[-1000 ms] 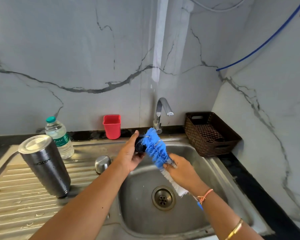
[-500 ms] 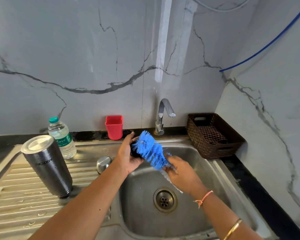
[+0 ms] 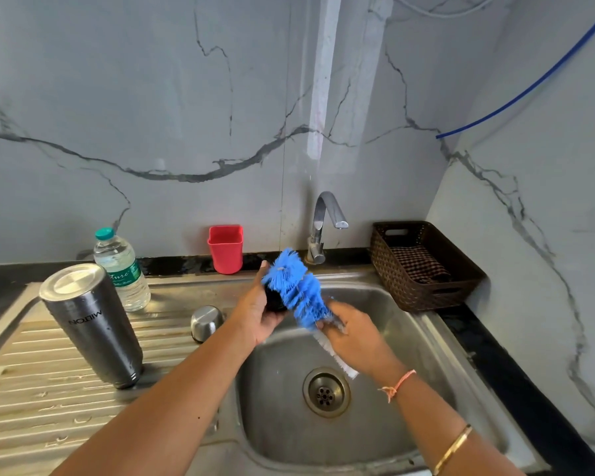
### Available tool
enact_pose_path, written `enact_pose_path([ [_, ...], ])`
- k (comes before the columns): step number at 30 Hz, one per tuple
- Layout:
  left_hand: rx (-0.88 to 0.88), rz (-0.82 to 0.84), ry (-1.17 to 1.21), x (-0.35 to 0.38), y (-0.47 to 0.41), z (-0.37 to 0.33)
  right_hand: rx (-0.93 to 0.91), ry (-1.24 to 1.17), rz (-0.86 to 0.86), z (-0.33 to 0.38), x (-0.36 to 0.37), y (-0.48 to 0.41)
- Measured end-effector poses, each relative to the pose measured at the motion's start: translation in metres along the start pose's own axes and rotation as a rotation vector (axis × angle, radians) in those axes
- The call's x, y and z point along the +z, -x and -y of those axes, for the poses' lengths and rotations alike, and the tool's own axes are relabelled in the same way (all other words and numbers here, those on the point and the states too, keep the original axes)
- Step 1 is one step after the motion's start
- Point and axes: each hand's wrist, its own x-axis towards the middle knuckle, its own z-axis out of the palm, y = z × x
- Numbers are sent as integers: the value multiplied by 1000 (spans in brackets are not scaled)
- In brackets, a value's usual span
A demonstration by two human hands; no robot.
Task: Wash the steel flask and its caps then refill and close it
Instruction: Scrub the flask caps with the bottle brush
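Left hand (image 3: 255,312) is curling round a black cap (image 3: 276,302) over the sink (image 3: 413,389) | right hand (image 3: 356,340) is gripping a blue bottle brush (image 3: 296,290), bristles pressing on the cap | steel flask (image 3: 90,324) is standing inverted on the drainboard (image 3: 49,407), well apart | domed steel cap (image 3: 205,322) is sitting near the basin | water bottle (image 3: 122,269) is standing behind the flask.

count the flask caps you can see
2: a steel cap on the drainboard, and a black cap held in the left hand, mostly hidden behind the brush.
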Motion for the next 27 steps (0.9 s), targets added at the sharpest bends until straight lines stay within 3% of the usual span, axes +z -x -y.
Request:
enact_pose_path([
  [4,19,40,-58,4,2,-1,22,24,20,12,-12,-12],
  [10,11,2,130,1,-5,-8,64,-72,24,3,-2,1],
  [14,-19,18,0,4,-6,9,93,-2,-22,7,-4,-13],
  [18,-25,-103,-150,2,-10,12,139,-33,-35,10,-8,-11],
  [23,-16,-151,49,3,-13,9,166,-143,-24,12,9,10],
  [27,-17,-12,91,6,-11,16,202,-146,-82,19,4,-3],
])
